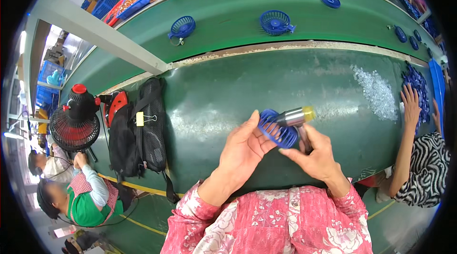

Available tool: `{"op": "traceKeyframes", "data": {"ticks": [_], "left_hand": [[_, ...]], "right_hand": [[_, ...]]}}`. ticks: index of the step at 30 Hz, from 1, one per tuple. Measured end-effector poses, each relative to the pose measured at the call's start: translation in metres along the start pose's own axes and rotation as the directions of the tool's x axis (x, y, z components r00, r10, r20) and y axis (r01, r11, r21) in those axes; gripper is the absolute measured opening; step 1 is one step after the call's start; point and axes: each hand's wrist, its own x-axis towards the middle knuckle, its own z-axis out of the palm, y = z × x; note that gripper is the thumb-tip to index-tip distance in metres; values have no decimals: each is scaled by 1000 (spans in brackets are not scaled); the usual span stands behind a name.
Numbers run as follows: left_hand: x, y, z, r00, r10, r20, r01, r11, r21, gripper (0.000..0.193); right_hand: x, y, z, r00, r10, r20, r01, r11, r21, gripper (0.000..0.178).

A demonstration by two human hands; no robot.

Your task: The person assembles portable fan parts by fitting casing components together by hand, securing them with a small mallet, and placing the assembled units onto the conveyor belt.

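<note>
Above the table in front of me, my left hand (242,145) is closed on the edge of a round blue slotted fan cage (284,136), which is tilted. My right hand (318,153) grips a hammer (293,117) with a shiny metal head and a yellow end face. The hammer head lies across the upper side of the cage; whether they touch I cannot tell. My right thumb reaches to the cage's lower edge. Most of the hammer's handle is hidden by my fingers.
A black bag (138,135) and a black-and-red fan (75,125) stand left. Small clear parts (375,92) lie right, near blue parts (417,80) and another person's hand (410,106). Beyond, a green belt (223,25) carries blue fan cages (276,22).
</note>
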Motion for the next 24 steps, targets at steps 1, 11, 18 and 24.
{"op": "traceKeyframes", "data": {"ticks": [1,11,18,24], "left_hand": [[2,-3,3,1000,9,0,-9,1000,-8,28],[6,10,-16,983,117,144,-180,785,593,41],[12,-9,-8,971,-146,188,34,868,496,50],[25,-20,5,949,-156,274,60,942,331,38]], "right_hand": [[-1,4,-8,1000,-9,0,9,999,-37,45],[34,4,-46,923,352,156,-381,773,506,41],[48,6,-37,919,353,173,-389,754,529,38],[51,4,-36,918,361,161,-390,760,520,36]]}}
